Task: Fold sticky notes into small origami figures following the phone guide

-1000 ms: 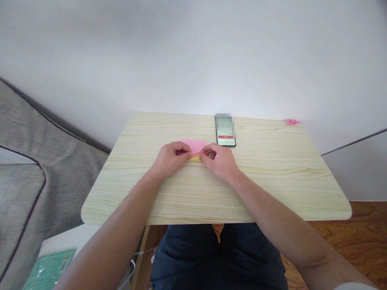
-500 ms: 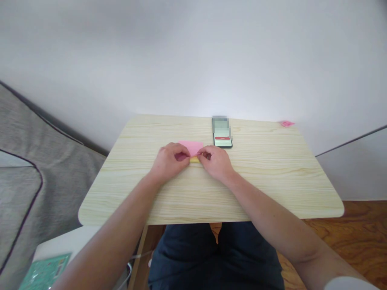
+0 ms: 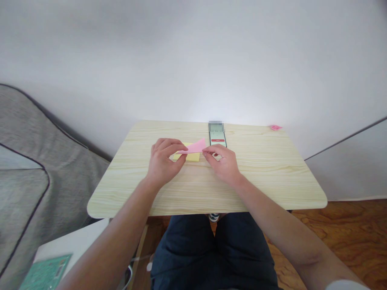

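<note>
We've got the pink paper gripped at both ends, left fingers and right fingers pinching tight over the yellow paper, phone just beyond!

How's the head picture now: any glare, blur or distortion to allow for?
Head view: light is soft, wall dimmer at upper left; no harsh glare on the table; phone's top is pixelated; pink paper shows, fine creases unreadable.

Soft, bright light washes the wall; the phone screen is partly pixelated.
</note>
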